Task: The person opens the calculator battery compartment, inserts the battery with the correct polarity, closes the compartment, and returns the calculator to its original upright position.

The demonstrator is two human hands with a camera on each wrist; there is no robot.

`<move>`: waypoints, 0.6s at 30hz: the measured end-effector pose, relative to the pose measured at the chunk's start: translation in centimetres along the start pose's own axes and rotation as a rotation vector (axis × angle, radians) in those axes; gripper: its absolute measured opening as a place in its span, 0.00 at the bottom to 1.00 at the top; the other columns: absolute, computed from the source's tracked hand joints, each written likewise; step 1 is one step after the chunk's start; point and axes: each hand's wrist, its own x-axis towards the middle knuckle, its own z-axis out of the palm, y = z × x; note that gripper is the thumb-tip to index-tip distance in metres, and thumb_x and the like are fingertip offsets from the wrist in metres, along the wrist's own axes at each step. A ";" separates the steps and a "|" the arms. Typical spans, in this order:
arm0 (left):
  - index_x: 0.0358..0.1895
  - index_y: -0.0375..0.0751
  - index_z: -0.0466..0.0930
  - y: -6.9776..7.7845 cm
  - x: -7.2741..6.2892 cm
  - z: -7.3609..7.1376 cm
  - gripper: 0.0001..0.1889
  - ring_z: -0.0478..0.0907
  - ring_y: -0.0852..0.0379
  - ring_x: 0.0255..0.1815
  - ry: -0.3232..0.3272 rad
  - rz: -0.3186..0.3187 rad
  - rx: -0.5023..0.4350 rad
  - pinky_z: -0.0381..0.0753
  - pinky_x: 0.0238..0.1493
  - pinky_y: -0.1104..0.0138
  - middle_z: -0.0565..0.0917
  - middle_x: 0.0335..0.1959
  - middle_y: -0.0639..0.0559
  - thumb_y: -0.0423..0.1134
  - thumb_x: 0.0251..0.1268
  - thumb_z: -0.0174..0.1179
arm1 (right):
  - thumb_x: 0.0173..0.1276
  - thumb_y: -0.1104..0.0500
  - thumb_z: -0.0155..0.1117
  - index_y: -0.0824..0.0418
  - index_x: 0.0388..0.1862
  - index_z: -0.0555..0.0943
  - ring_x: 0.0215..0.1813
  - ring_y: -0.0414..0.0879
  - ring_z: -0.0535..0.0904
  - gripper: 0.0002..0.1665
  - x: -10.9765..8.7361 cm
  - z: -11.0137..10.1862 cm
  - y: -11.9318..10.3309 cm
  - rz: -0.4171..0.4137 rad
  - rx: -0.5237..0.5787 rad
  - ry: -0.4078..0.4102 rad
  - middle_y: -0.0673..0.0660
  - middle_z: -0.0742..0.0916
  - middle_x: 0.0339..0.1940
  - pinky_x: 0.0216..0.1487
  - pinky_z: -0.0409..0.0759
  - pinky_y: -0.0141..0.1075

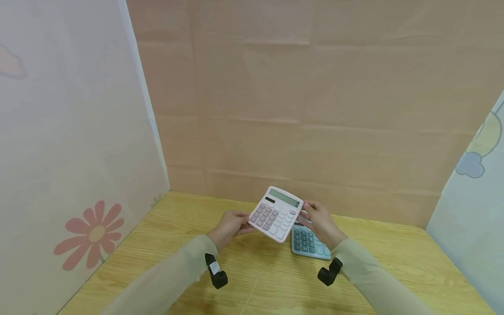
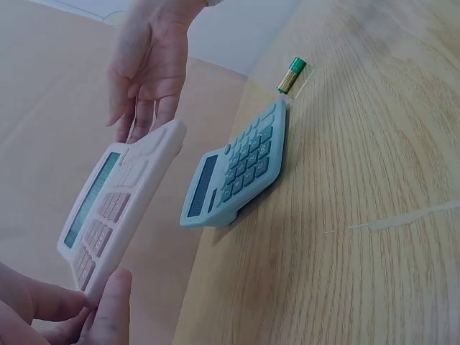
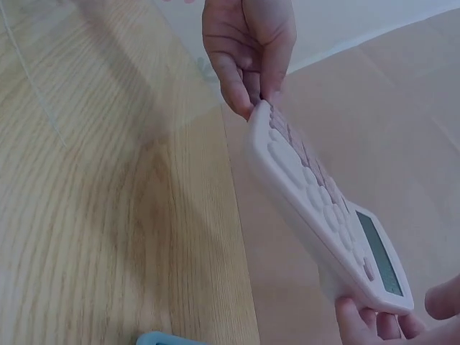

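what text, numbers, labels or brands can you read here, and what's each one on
"0": on the display of the pink calculator
Key markings on the pink calculator and the blue calculator: too small or blurred to read reliably
Battery label: too small to read
White tag on the left wrist strap: too small to read
No brand name is legible

Soft, even light falls on the table (image 1: 393, 271). Wrist views look greyer; in the right one, a diffuse shadow (image 3: 162, 208) crosses the table, and the pink calculator (image 3: 330, 215) above it looks slightly blurred.
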 end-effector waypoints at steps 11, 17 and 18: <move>0.52 0.21 0.73 -0.5 0.2 0.0 0.12 0.85 0.53 0.33 0.000 -0.006 0.008 0.86 0.40 0.66 0.83 0.38 0.36 0.24 0.69 0.50 | 0.82 0.57 0.30 0.68 0.76 0.50 0.75 0.63 0.57 0.28 2.2 0.1 0.7 0.034 0.037 -0.076 0.69 0.59 0.73 0.70 0.64 0.56; 0.50 0.20 0.73 -1.5 0.4 0.0 0.12 0.85 0.50 0.34 -0.009 -0.019 0.062 0.85 0.45 0.61 0.83 0.36 0.37 0.22 0.66 0.51 | 0.83 0.54 0.28 0.66 0.76 0.50 0.76 0.64 0.54 0.29 2.9 -0.2 2.0 0.048 0.047 -0.111 0.67 0.58 0.75 0.71 0.62 0.57; 0.50 0.20 0.73 -1.7 0.4 0.0 0.12 0.85 0.50 0.34 -0.008 -0.022 0.074 0.85 0.45 0.60 0.83 0.36 0.38 0.21 0.66 0.51 | 0.83 0.54 0.28 0.66 0.77 0.50 0.76 0.64 0.54 0.29 3.0 -0.2 2.2 0.047 0.040 -0.118 0.67 0.57 0.76 0.71 0.63 0.57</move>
